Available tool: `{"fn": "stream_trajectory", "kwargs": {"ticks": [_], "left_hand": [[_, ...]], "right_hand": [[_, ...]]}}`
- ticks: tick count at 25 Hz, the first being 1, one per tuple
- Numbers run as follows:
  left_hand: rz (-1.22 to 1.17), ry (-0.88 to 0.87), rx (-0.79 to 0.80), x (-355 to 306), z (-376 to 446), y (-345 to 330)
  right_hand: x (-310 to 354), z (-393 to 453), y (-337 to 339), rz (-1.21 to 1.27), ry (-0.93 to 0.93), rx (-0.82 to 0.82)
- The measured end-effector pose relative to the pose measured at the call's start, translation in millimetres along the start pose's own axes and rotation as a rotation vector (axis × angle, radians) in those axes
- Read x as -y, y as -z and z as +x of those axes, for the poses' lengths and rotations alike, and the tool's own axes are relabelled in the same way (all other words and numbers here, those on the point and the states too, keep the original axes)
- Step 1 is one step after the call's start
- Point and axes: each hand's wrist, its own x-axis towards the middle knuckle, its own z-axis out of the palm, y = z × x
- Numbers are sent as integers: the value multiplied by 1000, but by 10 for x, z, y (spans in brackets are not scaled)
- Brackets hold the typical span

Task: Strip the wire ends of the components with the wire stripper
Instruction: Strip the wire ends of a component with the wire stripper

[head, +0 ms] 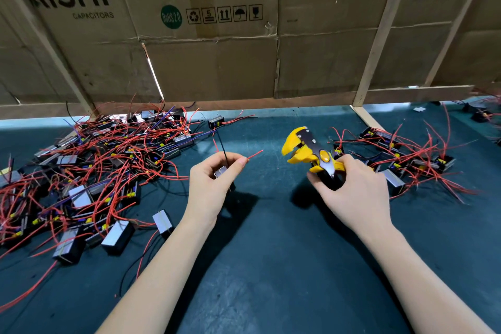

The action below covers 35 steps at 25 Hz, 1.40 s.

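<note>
My left hand (pixel 210 187) holds a small black component (pixel 221 172) with a silver face, above the dark green mat. Its thumb and forefinger pinch the component's red wire (pixel 254 154), whose free end points right toward the stripper. A black wire (pixel 222 148) of the same component stands up from the hand. My right hand (pixel 349 187) grips the handles of the yellow and black wire stripper (pixel 309 152). The stripper's jaws gape open and face left, a short gap away from the red wire's tip.
A big tangled pile of components (pixel 89 165) with red, black and purple wires covers the mat at the left. A smaller pile (pixel 412 160) lies at the right. Cardboard panels (pixel 217 62) on a wooden frame (pixel 371 62) wall off the back.
</note>
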Motion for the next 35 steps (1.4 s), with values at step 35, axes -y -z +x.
{"fn": "stream_trajectory", "kwargs": {"ticks": [35], "left_hand": [[521, -186, 75, -28, -168, -142]], "right_hand": [[57, -18, -89, -373, 129, -85]]}}
